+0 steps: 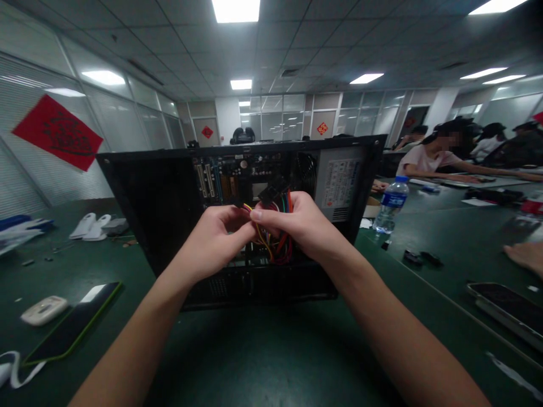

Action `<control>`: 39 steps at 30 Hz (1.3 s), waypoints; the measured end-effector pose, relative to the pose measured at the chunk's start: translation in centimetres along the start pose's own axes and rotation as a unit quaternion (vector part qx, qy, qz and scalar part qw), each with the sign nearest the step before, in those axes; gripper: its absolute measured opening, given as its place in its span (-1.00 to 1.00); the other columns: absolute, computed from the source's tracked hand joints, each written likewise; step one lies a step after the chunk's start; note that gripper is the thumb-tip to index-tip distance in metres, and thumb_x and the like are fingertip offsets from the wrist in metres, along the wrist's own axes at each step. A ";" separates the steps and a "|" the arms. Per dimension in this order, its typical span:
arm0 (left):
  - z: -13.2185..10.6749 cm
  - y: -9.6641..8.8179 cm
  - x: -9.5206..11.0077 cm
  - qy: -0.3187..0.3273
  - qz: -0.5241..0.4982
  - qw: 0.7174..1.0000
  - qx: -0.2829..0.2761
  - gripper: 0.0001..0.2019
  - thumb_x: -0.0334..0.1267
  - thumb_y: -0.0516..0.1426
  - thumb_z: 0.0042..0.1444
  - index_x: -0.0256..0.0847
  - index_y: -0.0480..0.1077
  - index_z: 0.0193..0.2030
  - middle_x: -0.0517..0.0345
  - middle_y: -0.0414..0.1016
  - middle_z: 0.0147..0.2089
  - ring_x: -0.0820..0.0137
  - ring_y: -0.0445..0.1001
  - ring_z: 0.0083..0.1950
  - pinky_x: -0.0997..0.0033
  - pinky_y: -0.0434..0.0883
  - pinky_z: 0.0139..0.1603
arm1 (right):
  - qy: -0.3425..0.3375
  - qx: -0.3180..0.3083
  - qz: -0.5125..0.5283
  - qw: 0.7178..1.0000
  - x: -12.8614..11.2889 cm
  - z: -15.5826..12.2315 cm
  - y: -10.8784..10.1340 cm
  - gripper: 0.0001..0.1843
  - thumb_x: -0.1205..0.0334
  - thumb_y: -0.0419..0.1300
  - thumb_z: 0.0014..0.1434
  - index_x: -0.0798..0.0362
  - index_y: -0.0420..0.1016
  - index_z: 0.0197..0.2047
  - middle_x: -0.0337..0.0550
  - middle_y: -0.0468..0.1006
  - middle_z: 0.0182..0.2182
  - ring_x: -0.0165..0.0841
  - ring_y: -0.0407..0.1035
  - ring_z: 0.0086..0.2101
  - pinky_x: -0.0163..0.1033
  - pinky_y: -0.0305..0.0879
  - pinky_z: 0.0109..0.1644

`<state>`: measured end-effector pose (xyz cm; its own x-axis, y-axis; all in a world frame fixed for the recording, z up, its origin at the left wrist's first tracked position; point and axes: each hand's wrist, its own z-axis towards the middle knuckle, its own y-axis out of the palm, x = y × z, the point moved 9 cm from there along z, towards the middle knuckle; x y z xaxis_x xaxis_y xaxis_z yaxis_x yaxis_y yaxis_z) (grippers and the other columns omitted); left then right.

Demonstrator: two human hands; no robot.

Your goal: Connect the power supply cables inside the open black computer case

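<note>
An open black computer case [169,289] stands on the table in front of me, its inside facing me. My left hand [218,240] is closed in a pinch on a thin cable with yellow and red wires [246,208]. Close beside it, my right hand [303,223] grips a bundle of coloured power cables [282,251], with black connectors [274,191] sticking up above its fingers. Behind the hands are a motherboard [244,165], a fan [306,172] and a silver power supply [339,183] at the upper right. My fingers hide part of the wiring.
On the right stand a water bottle [392,204] and small black parts [412,258]. To the left lie a phone [78,322], a white oval case [44,311] and white slippers [89,226]. A person in a pink shirt [419,161] sits at the right; another person's hand [526,257] rests nearer.
</note>
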<state>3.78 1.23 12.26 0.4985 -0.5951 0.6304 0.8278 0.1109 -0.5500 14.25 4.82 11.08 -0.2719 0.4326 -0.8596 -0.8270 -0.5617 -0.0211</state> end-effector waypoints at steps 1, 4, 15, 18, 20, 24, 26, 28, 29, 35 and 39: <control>0.0 -0.4 0.2 0.004 0.028 0.999 0.025 -0.78 -0.15 0.22 0.16 -0.25 0.62 -0.25 0.09 0.67 -0.31 0.29 0.59 -0.27 0.40 0.49 -0.24 | 0.000 -0.001 -0.006 1.000 -0.1 0.0 0.1 -0.58 -0.06 0.46 -0.05 0.12 0.49 -0.43 -0.31 0.37 -0.57 -0.46 0.25 -0.49 -0.32 0.21 -0.41; -0.3 -1.6 0.6 0.020 0.143 0.985 0.099 -0.81 -0.19 0.22 0.14 -0.24 0.63 -0.31 0.07 0.66 -0.35 0.28 0.57 -0.34 0.41 0.41 -0.33 | 0.000 -0.012 -0.030 0.999 -0.2 0.1 0.3 -0.62 -0.02 0.45 -0.03 0.14 0.53 -0.38 -0.25 0.45 -0.50 -0.42 0.32 -0.43 -0.30 0.26 -0.34; -0.5 -1.9 0.9 0.042 0.297 0.946 0.120 -0.75 -0.19 0.17 0.15 -0.23 0.53 -0.49 0.12 0.53 -0.53 0.42 0.34 -0.54 0.41 0.13 -0.47 | -0.025 -0.020 -0.102 0.994 0.5 0.8 0.3 -0.72 0.06 0.39 0.03 0.12 0.60 -0.32 -0.16 0.58 -0.34 -0.31 0.42 -0.26 -0.22 0.33 -0.14; -0.5 -1.4 1.2 0.042 0.293 0.949 0.110 -0.80 -0.25 0.17 0.12 -0.24 0.52 -0.47 0.12 0.55 -0.49 0.41 0.38 -0.50 0.41 0.17 -0.44 | -0.026 -0.001 -0.111 0.993 0.6 0.8 -0.1 -0.69 0.04 0.41 0.02 0.13 0.57 -0.34 -0.18 0.56 -0.37 -0.33 0.40 -0.29 -0.25 0.31 -0.20; -0.5 -1.3 1.1 0.039 0.285 0.951 0.111 -0.83 -0.28 0.17 0.11 -0.25 0.52 -0.45 0.12 0.56 -0.46 0.39 0.40 -0.47 0.41 0.19 -0.42 | -0.027 0.005 -0.114 0.993 0.6 0.8 -0.1 -0.67 0.02 0.42 0.02 0.13 0.54 -0.36 -0.19 0.54 -0.38 -0.34 0.38 -0.30 -0.27 0.30 -0.24; -0.2 -1.0 0.6 0.029 0.214 0.973 0.086 -0.83 -0.24 0.16 0.17 -0.25 0.54 -0.33 0.10 0.61 -0.35 0.35 0.48 -0.38 0.42 0.30 -0.35 | -0.029 0.012 -0.114 0.993 0.6 0.9 -0.4 -0.62 -0.03 0.43 0.02 0.14 0.52 -0.37 -0.19 0.51 -0.41 -0.35 0.36 -0.32 -0.29 0.27 -0.28; -0.1 -0.9 0.4 0.023 0.183 0.981 0.065 -0.81 -0.21 0.14 0.20 -0.25 0.54 -0.29 0.09 0.62 -0.33 0.32 0.51 -0.34 0.41 0.33 -0.33 | -0.026 0.013 -0.115 0.993 0.6 0.9 -0.5 -0.61 -0.05 0.43 0.01 0.13 0.51 -0.38 -0.20 0.50 -0.44 -0.35 0.36 -0.35 -0.30 0.27 -0.30; -0.1 -0.9 0.2 0.019 0.184 0.981 0.055 -0.80 -0.20 0.13 0.22 -0.24 0.53 -0.29 0.09 0.61 -0.34 0.31 0.51 -0.34 0.40 0.34 -0.34 | -0.020 0.006 -0.115 0.993 0.8 0.9 -0.4 -0.61 -0.05 0.42 0.03 0.12 0.50 -0.40 -0.21 0.49 -0.47 -0.36 0.36 -0.38 -0.30 0.27 -0.32; -0.2 -0.9 0.3 0.020 0.200 0.978 0.055 -0.80 -0.20 0.13 0.23 -0.24 0.53 -0.29 0.09 0.60 -0.35 0.31 0.51 -0.35 0.40 0.33 -0.35 | -0.018 0.002 -0.115 0.993 0.9 1.0 -0.4 -0.61 -0.05 0.41 0.04 0.12 0.49 -0.42 -0.22 0.48 -0.48 -0.37 0.36 -0.39 -0.30 0.27 -0.33; -0.7 -1.0 1.1 0.042 0.363 0.928 0.074 -0.83 -0.21 0.14 0.21 -0.18 0.50 -0.36 0.07 0.57 -0.39 0.30 0.45 -0.44 0.37 0.25 -0.42 | -0.028 -0.012 -0.132 0.991 1.2 1.2 -0.4 -0.67 -0.01 0.38 0.08 0.11 0.51 -0.39 -0.22 0.51 -0.44 -0.38 0.35 -0.37 -0.30 0.28 -0.30; -0.9 -0.9 1.3 0.049 0.427 0.900 0.075 -0.83 -0.20 0.13 0.20 -0.14 0.48 -0.39 0.07 0.53 -0.44 0.28 0.44 -0.47 0.37 0.23 -0.46 | -0.024 -0.006 -0.165 0.986 2.0 1.4 -0.9 -0.72 0.06 0.36 0.09 0.12 0.51 -0.40 -0.22 0.51 -0.45 -0.37 0.35 -0.36 -0.31 0.25 -0.32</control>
<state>3.41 -0.32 13.10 0.9502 -0.3087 -0.0429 0.1829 0.6637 -0.7253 13.77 7.16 10.13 -0.0124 0.6255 -0.7801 -0.8685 -0.3933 -0.3016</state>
